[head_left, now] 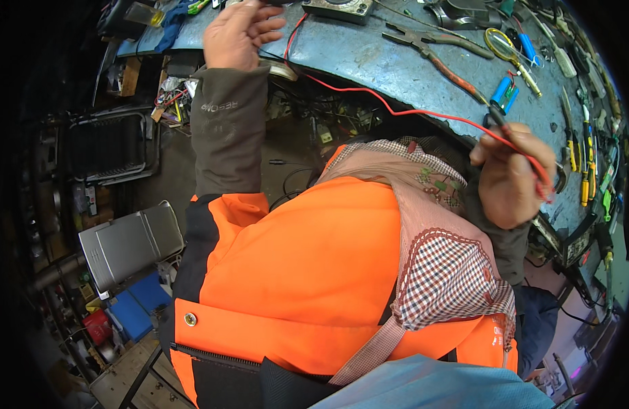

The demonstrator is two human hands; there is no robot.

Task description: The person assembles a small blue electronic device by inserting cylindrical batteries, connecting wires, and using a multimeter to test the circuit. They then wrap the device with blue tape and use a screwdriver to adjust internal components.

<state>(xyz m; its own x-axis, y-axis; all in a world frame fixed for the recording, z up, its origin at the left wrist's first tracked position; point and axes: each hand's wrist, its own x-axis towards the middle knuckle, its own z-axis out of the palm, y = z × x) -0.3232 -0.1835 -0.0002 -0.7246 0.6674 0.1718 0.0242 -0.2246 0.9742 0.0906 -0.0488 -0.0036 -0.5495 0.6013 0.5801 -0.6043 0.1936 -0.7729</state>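
Observation:
My right hand (515, 178) is closed around a dark, pen-like test probe (497, 116), slightly blurred. A red wire (396, 110) loops past this hand and runs left along the bench edge. At the top edge, my left hand (238, 37) has its fingers curled, with thumb and forefinger at a dark thing cut off by the frame. Beside it on the bench sits a dark metal block with a round part (338, 8). Pliers with worn red handles (437, 58) lie between my hands. A blue cylindrical cell pack (505, 94) is just beyond the probe.
On the blue bench (355, 58), a yellow-rimmed magnifier (498, 42) lies near another blue cell (529, 49). Several screwdrivers (587, 163) line the right side. Below left are a grey metal case (131, 245) and a black crate (110, 146). Loose cables hang under the bench.

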